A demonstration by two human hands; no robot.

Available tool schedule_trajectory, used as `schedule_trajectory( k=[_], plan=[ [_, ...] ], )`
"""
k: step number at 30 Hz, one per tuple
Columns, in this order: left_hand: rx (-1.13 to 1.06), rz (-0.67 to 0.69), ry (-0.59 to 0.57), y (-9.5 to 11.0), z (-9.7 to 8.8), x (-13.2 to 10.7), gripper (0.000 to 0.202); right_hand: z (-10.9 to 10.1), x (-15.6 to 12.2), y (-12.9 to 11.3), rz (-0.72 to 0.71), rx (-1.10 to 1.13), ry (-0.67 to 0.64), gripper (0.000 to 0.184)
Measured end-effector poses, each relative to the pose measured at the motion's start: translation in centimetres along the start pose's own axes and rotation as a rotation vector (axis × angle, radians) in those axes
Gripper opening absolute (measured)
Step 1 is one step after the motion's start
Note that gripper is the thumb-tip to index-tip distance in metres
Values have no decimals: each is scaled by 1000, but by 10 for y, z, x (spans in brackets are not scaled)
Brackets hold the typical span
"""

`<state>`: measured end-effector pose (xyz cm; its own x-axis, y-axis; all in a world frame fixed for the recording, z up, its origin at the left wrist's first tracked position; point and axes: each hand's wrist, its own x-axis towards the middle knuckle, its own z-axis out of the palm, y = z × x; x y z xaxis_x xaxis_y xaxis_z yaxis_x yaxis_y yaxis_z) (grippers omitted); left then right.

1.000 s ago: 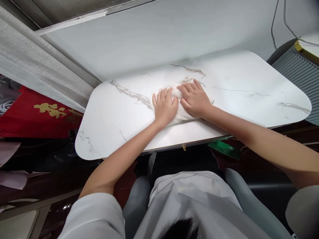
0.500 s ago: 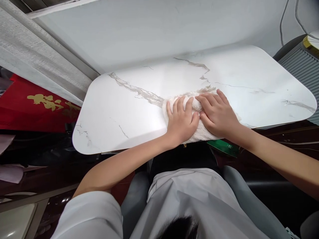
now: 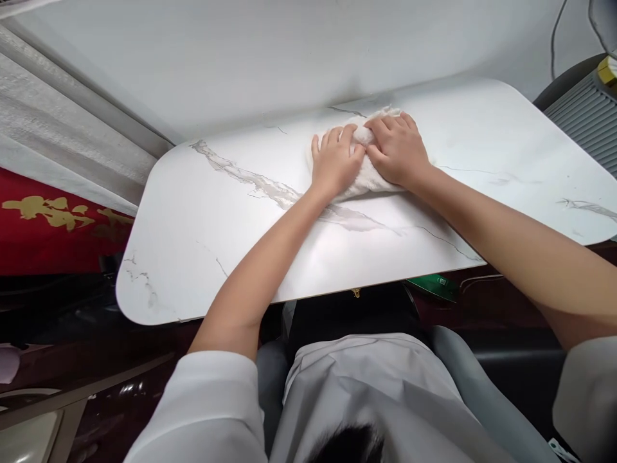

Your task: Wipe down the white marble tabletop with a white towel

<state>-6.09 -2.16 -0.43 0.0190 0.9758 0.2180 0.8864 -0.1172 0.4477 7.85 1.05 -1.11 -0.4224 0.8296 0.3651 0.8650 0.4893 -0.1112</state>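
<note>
A white fluffy cloth (image 3: 372, 179) lies bunched on the white marble-patterned tabletop (image 3: 193, 225), towards its back edge. My left hand (image 3: 336, 161) grips the cloth's left part from above, its fingers bent over the pile. Close beside it, my right hand (image 3: 399, 149) holds the right part, fingers curled into a raised fold between the two thumbs. Both hands press the cloth against the table; its underside is hidden.
A pale wall (image 3: 250, 58) rises behind the table. On the left hang a whitish curtain (image 3: 72, 109) and a red cloth with gold figures (image 3: 43, 238). A grey ribbed object (image 3: 585, 119) stands at the right, with a cable (image 3: 554, 45) above it.
Both hands have pushed the cloth away from the table's front edge to near the back, slightly to the left. My arms are stretched further out, and the view has shifted a little.
</note>
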Motion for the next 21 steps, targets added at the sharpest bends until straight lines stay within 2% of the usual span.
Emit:
schedule_trajectory(
  k=[4,8,17,21],
  plan=[
    [-7,-54,13,-12,7,36,42,7,35,7,45,45,-38,38],
    [-22,-46,67,-18,7,54,44,10,59,12,76,63,-89,41],
    [-1,-4,153,-26,10,89,39,18,86,21,113,73,-42,37],
    [20,-30,122,-26,10,98,38,23,94,27,107,91,4,36]
  ],
)
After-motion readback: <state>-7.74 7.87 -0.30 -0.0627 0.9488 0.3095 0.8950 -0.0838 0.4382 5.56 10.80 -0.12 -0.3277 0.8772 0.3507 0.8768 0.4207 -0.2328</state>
